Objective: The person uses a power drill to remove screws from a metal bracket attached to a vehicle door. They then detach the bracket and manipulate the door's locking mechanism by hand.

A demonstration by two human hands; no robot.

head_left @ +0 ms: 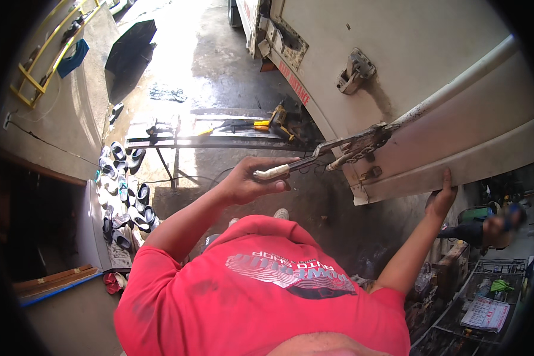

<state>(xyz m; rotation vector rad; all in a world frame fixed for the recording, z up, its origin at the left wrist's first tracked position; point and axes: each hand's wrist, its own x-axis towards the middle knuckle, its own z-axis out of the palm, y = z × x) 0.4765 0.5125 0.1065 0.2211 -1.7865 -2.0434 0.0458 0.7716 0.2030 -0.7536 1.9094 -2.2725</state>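
Observation:
My left hand (249,181) is closed around the white-wrapped end of a metal lever handle (305,160). That lever runs up to a worn latch assembly (368,141), at the end of a long pale locking rod (457,85) on a large off-white truck door (433,142). Farther right, my right hand (441,199) grips the door's lower edge, one finger reaching up onto its face. A metal hinge-like bracket (356,71) is fixed higher on the door. The far side of the door is hidden.
Ahead stands a low metal bench (219,142) with a yellow power drill (278,113) and tools. Many shoes (127,196) lie along the left wall, near a black umbrella (132,56). At right are another person (486,230) and a wire rack (474,296) with papers.

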